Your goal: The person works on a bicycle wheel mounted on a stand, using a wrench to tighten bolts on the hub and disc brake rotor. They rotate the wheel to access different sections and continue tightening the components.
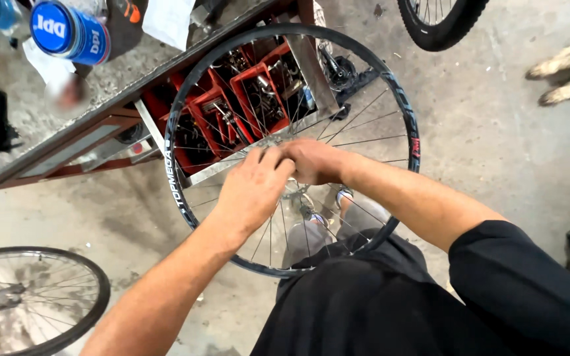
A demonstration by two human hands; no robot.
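Between the two sets of fingers, at the centre of a bare bicycle wheel (400, 99), sits the hub, mostly hidden by the hands. The left hand (253, 191) comes in from below, its fingers (266, 158) curled down onto the hub area, and the right hand (313, 161) meets it from the other side, fingers bent and pressed against the left fingertips. Both look closed around something small at the hub, but what they pinch cannot be told. The wheel has a black rim and thin spokes and no tyre, and it stands roughly upright in front of the person's dark clothing, its lower edge against the lap.

Beyond the fingers, seen through the spokes, an open drawer (206, 109) holds red trays filled with small metal parts. Above that runs the bench (100, 82), with a blue can (70, 31) lying on it. Well to the left of the fingers, another spoked wheel (97, 290) rests on the concrete floor (496, 145), and part of a black tyre (440, 29) shows at the top edge.
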